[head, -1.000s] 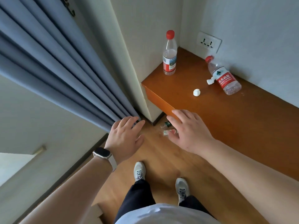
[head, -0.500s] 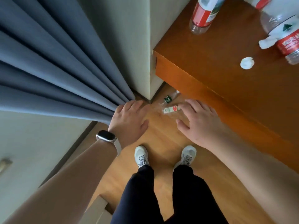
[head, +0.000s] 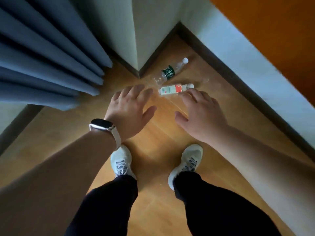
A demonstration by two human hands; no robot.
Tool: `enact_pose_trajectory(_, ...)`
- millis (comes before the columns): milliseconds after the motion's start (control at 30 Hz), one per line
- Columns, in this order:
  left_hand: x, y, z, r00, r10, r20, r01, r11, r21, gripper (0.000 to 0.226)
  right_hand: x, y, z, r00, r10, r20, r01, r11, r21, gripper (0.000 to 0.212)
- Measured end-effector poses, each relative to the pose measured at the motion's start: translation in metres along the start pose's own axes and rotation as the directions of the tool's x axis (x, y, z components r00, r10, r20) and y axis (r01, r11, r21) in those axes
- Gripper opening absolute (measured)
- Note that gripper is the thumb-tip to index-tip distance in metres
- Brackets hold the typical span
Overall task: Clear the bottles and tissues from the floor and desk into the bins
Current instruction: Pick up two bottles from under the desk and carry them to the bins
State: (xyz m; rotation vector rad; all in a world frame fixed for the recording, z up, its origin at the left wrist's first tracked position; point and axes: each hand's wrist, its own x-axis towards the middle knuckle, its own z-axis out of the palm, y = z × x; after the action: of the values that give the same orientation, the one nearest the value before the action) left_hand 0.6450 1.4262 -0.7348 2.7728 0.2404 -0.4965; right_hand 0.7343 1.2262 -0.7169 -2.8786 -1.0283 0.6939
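Observation:
Two clear plastic bottles lie on their sides on the wooden floor near the wall corner. The farther bottle [head: 170,72] has a green label and a white cap. The nearer bottle [head: 175,89] has a white and red label. My left hand [head: 131,109], with a watch on the wrist, hovers spread just left of the nearer bottle and holds nothing. My right hand [head: 199,113] reaches down with fingers spread; its fingertips are at the nearer bottle's cap end. I cannot tell whether they touch it.
Grey-blue curtains [head: 51,62] hang at the left. A white wall corner [head: 136,40] juts out behind the bottles. The orange desk top [head: 281,31] overhangs at the upper right above a white wall with dark skirting. My two white shoes stand below my hands.
The view has tilted downward and closer to the floor, so the desk's bottles and tissues have left the frame. Both hands have lowered toward the two floor bottles.

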Motion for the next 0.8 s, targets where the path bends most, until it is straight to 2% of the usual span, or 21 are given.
enact_pose_trajectory(167,0.088,-0.022,0.101,0.999,-0.037,0.029,0.038,0.999,-0.036,0.056,0.065,0.048,0.094,1.000,0.000,0.020,0.000,1.000,-0.020,0.055)
enact_pose_trajectory(333,0.164,-0.042,0.180,0.995,-0.095,-0.035,0.091,0.989,-0.114,0.055,0.132,0.084,0.167,0.999,-0.048,-0.011,0.047,0.997,-0.064,0.057)
enact_pose_trajectory(433,0.201,-0.051,0.219,0.994,-0.099,-0.048,0.090,0.982,-0.169,0.055,0.169,0.102,0.205,0.997,-0.073,0.023,0.074,0.995,-0.070,0.060)
enact_pose_trajectory(633,0.269,-0.061,0.265,0.991,-0.116,-0.065,0.092,0.954,-0.285,0.056,0.219,0.124,0.254,0.996,-0.080,0.027,0.081,0.995,-0.057,0.070)
enact_pose_trajectory(800,0.301,-0.057,0.278,0.992,-0.125,0.008,0.118,0.918,-0.379,0.072,0.229,0.132,0.275,0.996,-0.074,0.045,0.078,0.994,-0.081,0.072)
